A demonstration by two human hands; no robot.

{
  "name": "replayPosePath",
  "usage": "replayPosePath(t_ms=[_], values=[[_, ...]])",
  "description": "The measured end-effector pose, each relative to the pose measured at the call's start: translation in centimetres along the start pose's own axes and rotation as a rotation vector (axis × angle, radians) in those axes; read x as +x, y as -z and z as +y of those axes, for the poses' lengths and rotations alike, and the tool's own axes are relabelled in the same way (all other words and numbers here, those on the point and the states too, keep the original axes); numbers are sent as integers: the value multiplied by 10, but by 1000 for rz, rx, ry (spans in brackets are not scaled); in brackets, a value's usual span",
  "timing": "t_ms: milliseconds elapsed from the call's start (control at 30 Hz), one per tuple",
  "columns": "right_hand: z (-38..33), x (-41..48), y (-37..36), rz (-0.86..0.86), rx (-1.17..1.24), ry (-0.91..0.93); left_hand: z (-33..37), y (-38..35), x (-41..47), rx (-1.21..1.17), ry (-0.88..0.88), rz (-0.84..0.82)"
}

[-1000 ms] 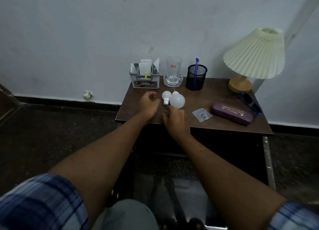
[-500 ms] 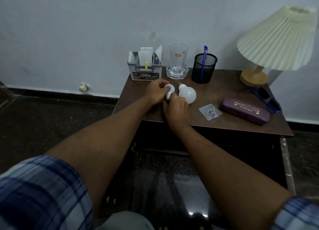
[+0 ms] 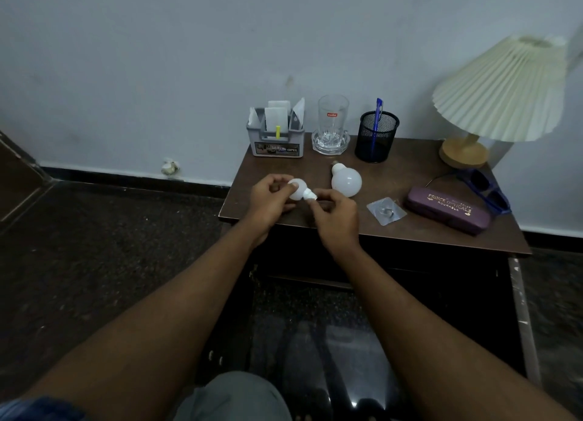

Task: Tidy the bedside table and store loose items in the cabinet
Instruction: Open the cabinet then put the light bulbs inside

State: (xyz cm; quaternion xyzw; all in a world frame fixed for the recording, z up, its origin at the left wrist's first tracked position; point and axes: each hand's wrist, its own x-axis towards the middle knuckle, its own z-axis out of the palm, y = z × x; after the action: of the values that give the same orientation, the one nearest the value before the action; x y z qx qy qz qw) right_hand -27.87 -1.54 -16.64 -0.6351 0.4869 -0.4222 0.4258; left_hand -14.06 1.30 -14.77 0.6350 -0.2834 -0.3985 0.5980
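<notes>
A small white bulb (image 3: pixel 299 189) is lifted just above the front left of the brown bedside table (image 3: pixel 419 231). My left hand (image 3: pixel 270 198) grips its round end and my right hand (image 3: pixel 337 217) pinches its metal base. A larger white bulb (image 3: pixel 346 181) lies on the table just behind my right hand. A clear packet with a metal hook (image 3: pixel 386 210) lies to the right, then a purple glasses case (image 3: pixel 448 209) and blue sunglasses (image 3: pixel 487 191). The cabinet (image 3: pixel 394 291) below the tabletop is dark.
Along the wall stand a grey organiser with papers (image 3: pixel 277 135), a glass on a coaster (image 3: pixel 332 127), a black mesh pen cup with a blue pen (image 3: pixel 376 136) and a pleated lamp (image 3: pixel 501 95). My knee (image 3: pixel 233 395) is below, over dark floor.
Both hands closed on the small bulb and drew it off the table toward me, apart from the larger bulb, which stays put. The camera shifted closer.
</notes>
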Motion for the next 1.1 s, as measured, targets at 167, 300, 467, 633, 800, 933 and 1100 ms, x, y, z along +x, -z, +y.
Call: replayPosePath(t_ms=[167, 300, 467, 633, 800, 933, 1100], values=[[0, -25, 12, -55, 228, -95, -9, 12, -41, -106, 50, 19], [11, -51, 18, -93, 268, -159, -27, 21, -65, -149, 143, 24], [32, -76, 17, -79, 279, -295, -46, 28, -82, -34, 259, -4], [55, -83, 6, -66, 220, -371, -67, 30, -83, 40, 309, 29], [71, -73, -21, 6, 127, -439, -93, 33, -62, 114, 306, 76], [76, -50, -47, 14, 0, -410, -111, 37, -36, 146, 307, 152], [89, -12, -77, -184, -160, -541, -124, 36, -3, 281, 291, 210]])
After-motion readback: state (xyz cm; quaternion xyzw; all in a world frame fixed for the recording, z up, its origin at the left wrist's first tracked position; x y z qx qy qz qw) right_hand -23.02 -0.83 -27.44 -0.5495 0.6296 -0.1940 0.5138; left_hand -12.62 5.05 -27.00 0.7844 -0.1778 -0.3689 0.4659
